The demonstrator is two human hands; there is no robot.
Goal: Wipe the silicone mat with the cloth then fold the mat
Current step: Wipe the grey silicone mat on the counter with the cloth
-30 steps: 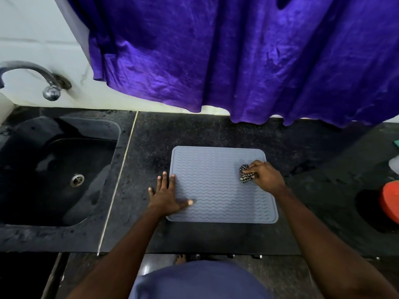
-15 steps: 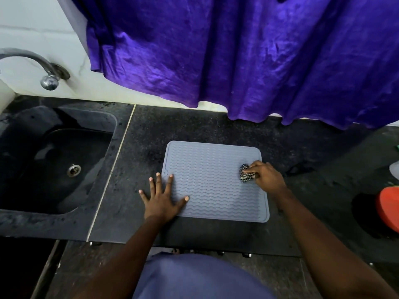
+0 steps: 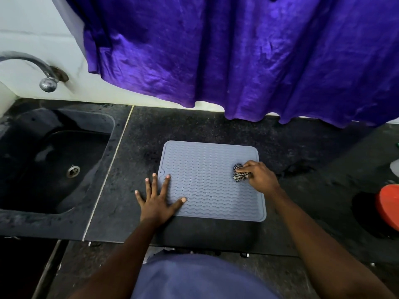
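A grey silicone mat [image 3: 207, 175] with wavy ridges lies flat on the dark stone counter [image 3: 216, 128]. My left hand [image 3: 156, 200] presses flat on the mat's near left edge, fingers spread, thumb and index finger on the mat. My right hand [image 3: 260, 176] grips a small bunched black-and-white checked cloth [image 3: 239, 174] and holds it against the mat near its right edge.
A black sink [image 3: 54, 160] with a drain lies to the left, and a metal tap [image 3: 46, 77] sticks out of the wall above it. A purple curtain [image 3: 237, 57] hangs over the back of the counter. A red round object [image 3: 388, 203] sits at the right edge.
The view shifted slightly; the cloth and my right hand stay near the mat's right edge. My left hand has spread its fingers a little wider on the mat's left edge.
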